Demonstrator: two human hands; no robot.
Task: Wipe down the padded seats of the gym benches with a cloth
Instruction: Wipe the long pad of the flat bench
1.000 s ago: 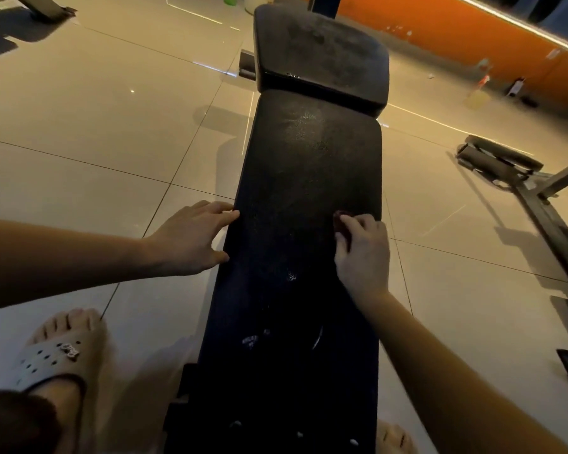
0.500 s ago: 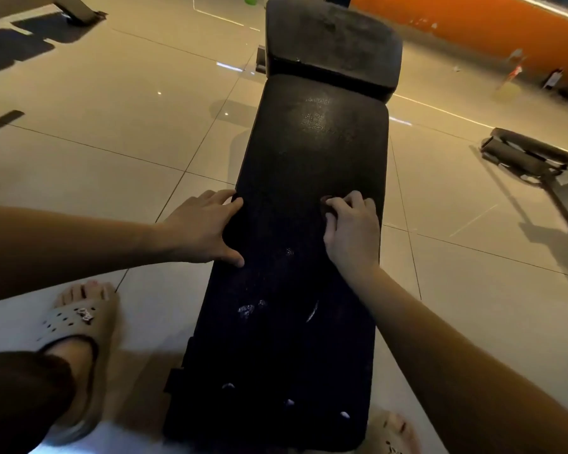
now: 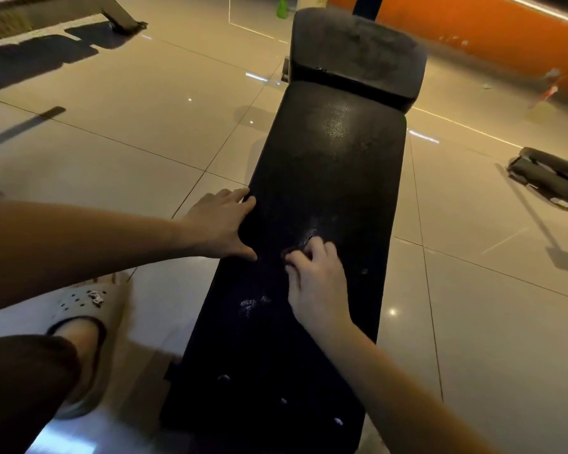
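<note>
A long black padded bench (image 3: 328, 178) runs away from me down the middle of the view, with a shorter seat pad (image 3: 358, 50) at its far end. My right hand (image 3: 315, 276) presses on the middle of the long pad, fingers curled over a small dark cloth (image 3: 291, 252) that is mostly hidden under them. My left hand (image 3: 220, 224) grips the pad's left edge, thumb on top of the padding. Pale smears show on the pad just below my right hand.
The floor is glossy beige tile. My sandalled left foot (image 3: 86, 326) stands left of the bench. Another piece of gym equipment (image 3: 551, 178) lies at the right, a metal frame (image 3: 63, 14) at the top left, an orange wall (image 3: 505, 37) behind.
My right hand has slid the cloth from the pad's right edge toward its middle and closer to me. My left hand has closed its thumb over the left edge.
</note>
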